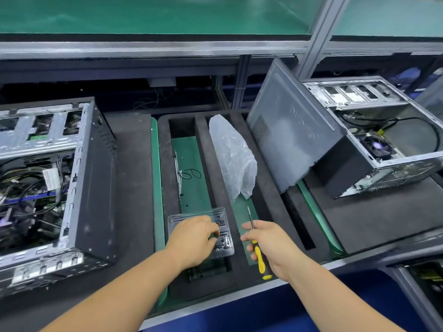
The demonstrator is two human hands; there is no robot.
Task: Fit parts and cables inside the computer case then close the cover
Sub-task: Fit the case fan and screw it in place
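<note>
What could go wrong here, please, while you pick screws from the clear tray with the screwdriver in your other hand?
1. The small dark screws may slip from the left hand into the black foam slots.
2. The yellow-handled screwdriver, held loosely in the right hand, might drop.
3. The leaning grey side panel could slide.

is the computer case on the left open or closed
Open. The left computer case has no side cover on top; its cables and boards show inside.

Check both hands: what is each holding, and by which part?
The right hand grips a screwdriver by its yellow handle. The left hand reaches into the clear screw tray; whether it pinches a screw cannot be told.
</note>
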